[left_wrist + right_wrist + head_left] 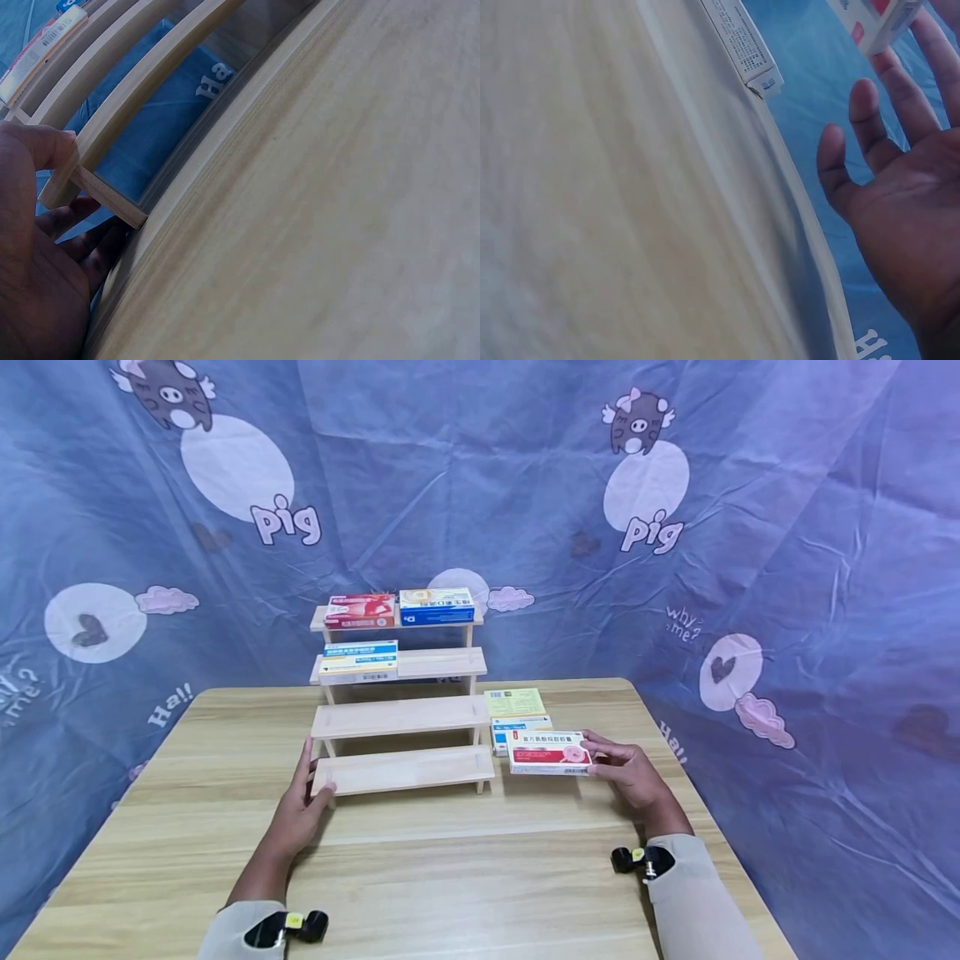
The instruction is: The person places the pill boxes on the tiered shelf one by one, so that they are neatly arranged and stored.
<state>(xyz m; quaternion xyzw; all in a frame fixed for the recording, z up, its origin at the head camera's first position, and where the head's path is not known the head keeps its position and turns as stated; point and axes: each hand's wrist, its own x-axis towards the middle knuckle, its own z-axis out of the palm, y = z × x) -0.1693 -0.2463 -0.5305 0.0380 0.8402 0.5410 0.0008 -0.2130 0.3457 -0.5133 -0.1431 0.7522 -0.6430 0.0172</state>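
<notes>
My right hand (633, 781) pinches the right end of a white and red medicine box (546, 752), holding it just right of a wooden stepped shelf (405, 768). In the right wrist view, a corner of this box (885, 22) shows at the fingertips, and the lower fingers are spread apart. My left hand (296, 814) grips the left end of the shelf's lowest step. In the left wrist view, the thumb lies on top of that step (112, 139) and the other fingers reach beneath it.
Behind the held box, a blue and white box (519, 724) and a yellow-green box (517, 702) lie on the table (465, 877). A red box (360, 610) and a blue-white box (437, 610) occupy the top step. Another blue-white box (358, 662) sits one step lower. A patterned blue curtain (480, 485) hangs behind.
</notes>
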